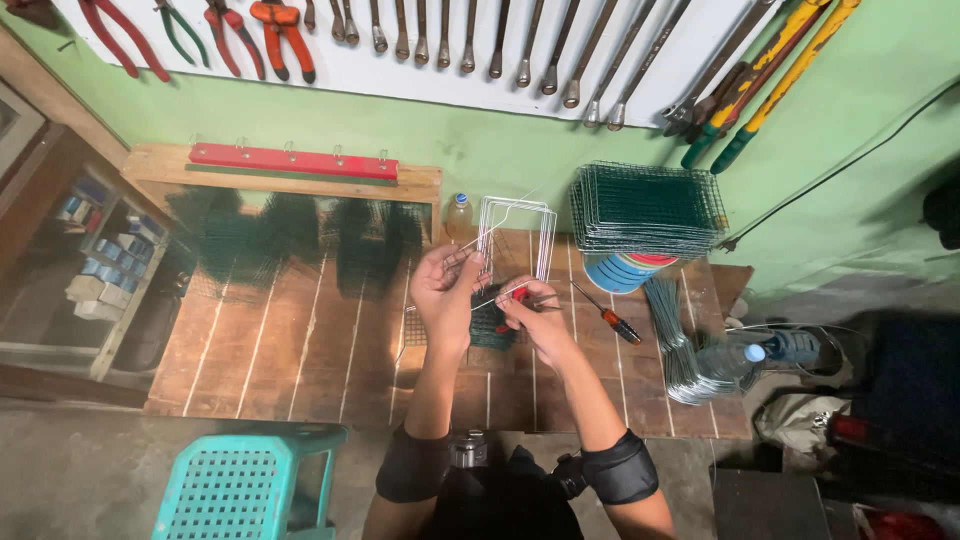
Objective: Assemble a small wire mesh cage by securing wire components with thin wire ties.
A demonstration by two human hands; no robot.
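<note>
From the head camera, looking straight down, the wooden table (300,350) of brown planks serves as the landmark. Above its middle the left hand (447,290) is closed around a thin white wire frame (515,232), whose bent loops rise just behind the hands toward the far edge of the table. The right hand (530,312) sits just beside the left, almost touching it, with its fingers pinched on a red-handled tool (517,294) and on a strand of the same wire; exactly how the tool's tip meets the wire is too small to tell. Under both hands a small piece of green mesh (488,328) lies flat on the table. To the right of the hands a screwdriver (610,316) with an orange and black handle lies on the planks. At the table's far right corner a stack of green mesh panels (647,208) rests on a blue and red round container (622,270), and a bundle of grey wire rods (672,345) lies near the right edge, beside a clear plastic bottle (735,362). A small bottle (459,216) stands at the far edge. A teal plastic stool (245,485) stands on the floor in front of the table, and pliers and wrenches (440,40) hang on the wall behind it.
</note>
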